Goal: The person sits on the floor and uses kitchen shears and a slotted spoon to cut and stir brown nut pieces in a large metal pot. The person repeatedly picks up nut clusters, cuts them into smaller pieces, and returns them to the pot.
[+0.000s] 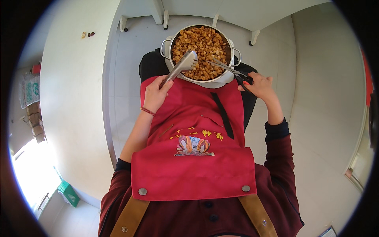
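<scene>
Between my knees stands a round two-handled metal pot (170,54), filled with small browned food pieces (201,38), perhaps diced meat. My left hand (156,93) grips metal food tongs (179,67), whose wide heads rest over the food left of centre. Black-handled kitchen scissors (234,70) are in my right hand (258,85), with fingers in the handle loops. Their blades reach in over the pot's right rim and lie parted at the food. Whether the tongs or the blades have a piece between them is too small to tell.
A red apron (192,174) covers my lap, with a black strap (222,115) on it. On my left runs a white tabletop (77,103) with a few small scraps (88,34). Wheeled table legs (165,20) stand beyond the pot. A green box (68,192) is at lower left.
</scene>
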